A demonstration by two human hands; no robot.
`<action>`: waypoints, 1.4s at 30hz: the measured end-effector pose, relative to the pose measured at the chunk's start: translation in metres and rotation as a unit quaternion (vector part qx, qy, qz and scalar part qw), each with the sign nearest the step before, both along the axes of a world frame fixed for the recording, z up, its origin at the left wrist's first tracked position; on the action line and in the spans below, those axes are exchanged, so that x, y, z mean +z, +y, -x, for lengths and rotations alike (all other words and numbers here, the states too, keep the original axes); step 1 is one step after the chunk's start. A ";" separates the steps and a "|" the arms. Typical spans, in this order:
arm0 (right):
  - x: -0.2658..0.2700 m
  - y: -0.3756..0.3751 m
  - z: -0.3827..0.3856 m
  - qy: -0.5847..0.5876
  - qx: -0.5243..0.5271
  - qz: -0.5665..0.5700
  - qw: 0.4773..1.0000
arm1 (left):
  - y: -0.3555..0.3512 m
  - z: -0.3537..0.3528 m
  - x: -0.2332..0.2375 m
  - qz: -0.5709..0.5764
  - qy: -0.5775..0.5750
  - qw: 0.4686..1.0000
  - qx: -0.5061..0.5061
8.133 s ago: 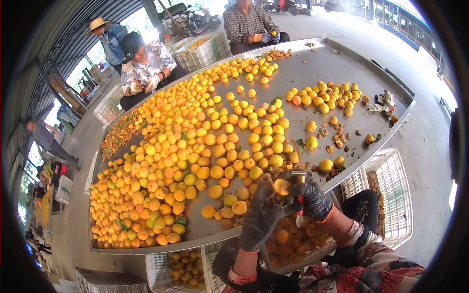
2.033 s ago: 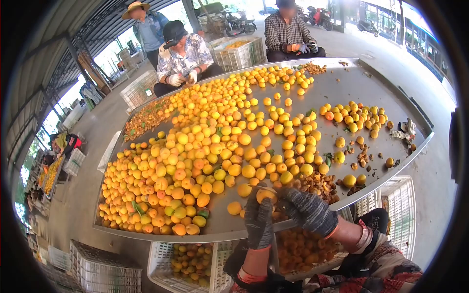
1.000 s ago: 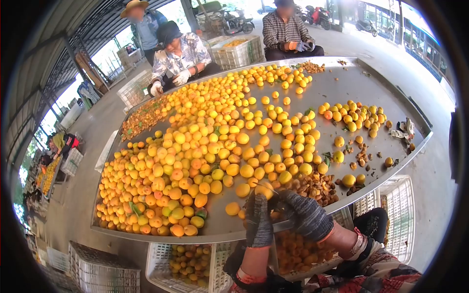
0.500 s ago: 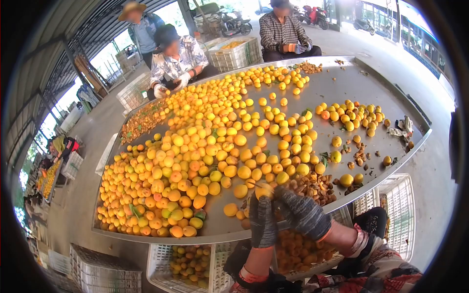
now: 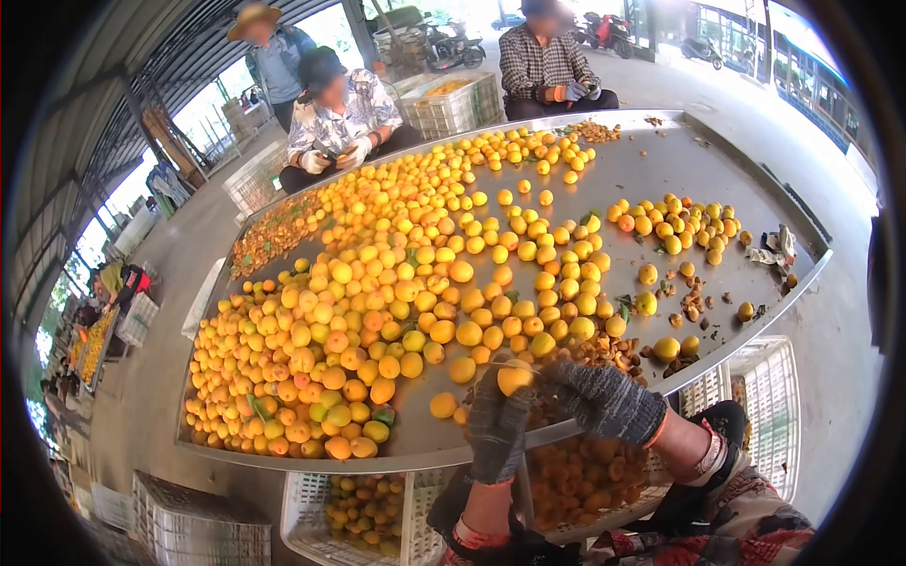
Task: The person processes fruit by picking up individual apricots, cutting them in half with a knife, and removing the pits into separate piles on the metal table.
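Note:
Both my hands wear dark knitted gloves at the near edge of a big metal table (image 5: 651,151). My left hand (image 5: 495,424) grips an orange-yellow apricot (image 5: 514,376) from below. My right hand (image 5: 604,401) is closed and pressed against the same fruit from the right; whether it holds a tool is hidden by the glove. A heap of brown pits (image 5: 613,354) lies just beyond my right hand. Several whole apricots (image 5: 377,292) cover the left and middle of the table.
A white crate of cut fruit (image 5: 580,476) sits under my hands, another crate (image 5: 363,505) to its left and one (image 5: 764,406) to the right. Two seated people (image 5: 335,104) (image 5: 547,61) and a standing one (image 5: 269,52) work at the far side. A rag (image 5: 766,255) lies at the right edge.
The view has shifted a little. My hands stay together at the table edge and have turned the apricot between them; it now sits higher between the gloves.

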State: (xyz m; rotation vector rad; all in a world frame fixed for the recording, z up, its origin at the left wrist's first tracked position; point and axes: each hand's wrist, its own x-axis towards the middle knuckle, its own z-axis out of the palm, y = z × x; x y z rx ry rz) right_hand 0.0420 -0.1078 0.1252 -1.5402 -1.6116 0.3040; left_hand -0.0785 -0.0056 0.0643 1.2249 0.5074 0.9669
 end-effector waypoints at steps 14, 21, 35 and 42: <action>-0.051 0.012 0.039 0.050 -0.128 -0.073 0.988 | -0.014 -0.014 -0.006 0.116 -0.046 0.992 0.021; -0.034 0.012 0.026 0.137 -0.103 0.000 0.985 | -0.008 -0.010 0.006 0.091 0.029 0.995 0.000; -0.027 -0.003 0.008 -0.031 -0.066 0.019 0.997 | -0.005 -0.004 0.001 -0.048 0.048 0.998 0.013; -0.050 0.002 0.028 0.069 -0.111 0.051 0.990 | -0.013 -0.012 0.003 0.051 0.039 0.997 0.043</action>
